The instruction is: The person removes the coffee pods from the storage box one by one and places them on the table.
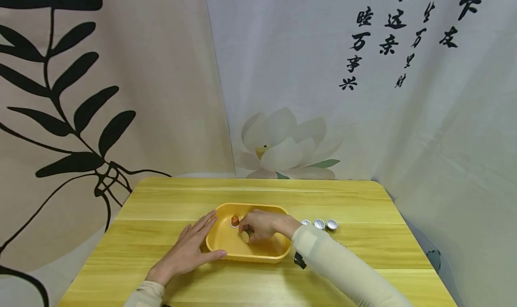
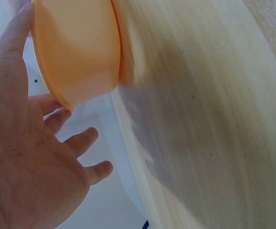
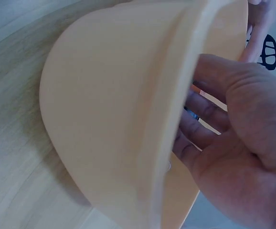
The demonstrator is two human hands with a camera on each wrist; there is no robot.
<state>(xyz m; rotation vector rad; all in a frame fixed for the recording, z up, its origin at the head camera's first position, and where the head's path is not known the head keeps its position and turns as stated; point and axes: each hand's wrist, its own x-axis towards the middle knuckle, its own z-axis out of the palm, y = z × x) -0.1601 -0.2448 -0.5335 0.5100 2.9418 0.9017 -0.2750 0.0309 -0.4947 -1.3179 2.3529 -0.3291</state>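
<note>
Printed cloth hangings [image 1: 173, 73] back the head view: black leafy stems at left, a pale lotus [image 1: 282, 143] at centre, and columns of black Chinese characters [image 1: 355, 42] at upper right. One column reads 和睦万事兴; others, cropped above, include 远亲, 万里财 and 友. Before them stands a yellow wood-grain table [image 1: 347, 266]. On it sits a yellow tray [image 1: 218, 242], its rim touched by the left hand [image 1: 190, 248], fingers extended. Inside, the right hand [image 1: 260, 226] curls around a small gold-ended cylinder [image 1: 245, 234], near a small brown piece [image 1: 235, 221] with a white base. Three silvery round caps [image 1: 319, 224] lie right of the tray; no lettering on them is legible.

From the left wrist, loosely bent fingers meet the tray's edge, palm bare.

From the right wrist, the tray wall hides the fingertips and most of their hold.
</note>
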